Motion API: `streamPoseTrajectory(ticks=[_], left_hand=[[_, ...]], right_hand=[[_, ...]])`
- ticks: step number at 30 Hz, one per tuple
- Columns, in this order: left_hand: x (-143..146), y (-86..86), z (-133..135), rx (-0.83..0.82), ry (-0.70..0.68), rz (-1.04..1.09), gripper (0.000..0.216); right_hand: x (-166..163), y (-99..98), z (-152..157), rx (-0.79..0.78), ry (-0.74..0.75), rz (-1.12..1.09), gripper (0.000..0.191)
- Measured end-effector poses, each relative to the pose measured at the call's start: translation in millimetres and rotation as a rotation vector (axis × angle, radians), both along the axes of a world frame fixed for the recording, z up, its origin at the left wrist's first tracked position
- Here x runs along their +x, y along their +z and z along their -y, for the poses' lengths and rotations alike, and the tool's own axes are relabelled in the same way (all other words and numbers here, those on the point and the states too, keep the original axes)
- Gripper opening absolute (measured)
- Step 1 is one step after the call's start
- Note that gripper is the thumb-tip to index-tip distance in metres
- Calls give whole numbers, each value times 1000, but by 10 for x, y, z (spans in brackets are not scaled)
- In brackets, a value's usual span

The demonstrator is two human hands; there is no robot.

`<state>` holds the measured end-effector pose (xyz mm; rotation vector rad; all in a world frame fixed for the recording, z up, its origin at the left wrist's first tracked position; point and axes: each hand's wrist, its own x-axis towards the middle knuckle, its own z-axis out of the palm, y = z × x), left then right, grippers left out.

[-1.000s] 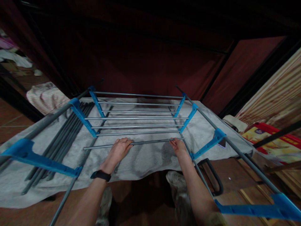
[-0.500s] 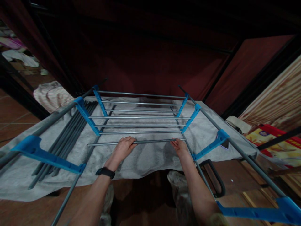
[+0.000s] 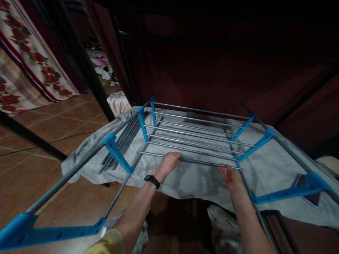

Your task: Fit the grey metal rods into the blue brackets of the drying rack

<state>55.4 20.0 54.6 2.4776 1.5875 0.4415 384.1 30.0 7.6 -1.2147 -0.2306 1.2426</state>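
My left hand [image 3: 170,162] is wrapped over a thin grey metal rod [image 3: 200,162], near its middle. Farther right, the fingers of my right hand [image 3: 230,174] pinch the same rod close to its right end. The rod lies crosswise between the long side tubes of a rack frame, its ends near the lower tubes. Beyond it, several fitted rods [image 3: 196,131] span the frame between blue plastic brackets [image 3: 142,125]. Nearer me, a left blue bracket [image 3: 118,155] and a right blue bracket [image 3: 291,192] have no rods between them.
Grey cloth [image 3: 185,183] covers the surface under the frame. Several loose grey tubes [image 3: 124,141] lie at left. A dark phone-like object [image 3: 308,197] rests at right, partly behind a bracket. Dark red fabric [image 3: 201,77] hangs behind; a floral curtain [image 3: 39,60] hangs far left.
My view has turned left, so the frame and both hands appear farther right. Both hands keep their hold on the rod, which has hardly moved relative to the frame.
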Motion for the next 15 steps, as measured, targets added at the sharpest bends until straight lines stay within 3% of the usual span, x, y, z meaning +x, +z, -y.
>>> streamPoseTrajectory(ticks=[7,11,15], left_hand=[[-11,94,20,98,27,24,18],[1,265,26,190,85,80,19],[17,499,45,284,141,215,23]], right_hand=[[-132,209,70,174,130,-37,12],[-231,363,130,256,276,-50,22],[-264,393,149,248,320,-47,28]])
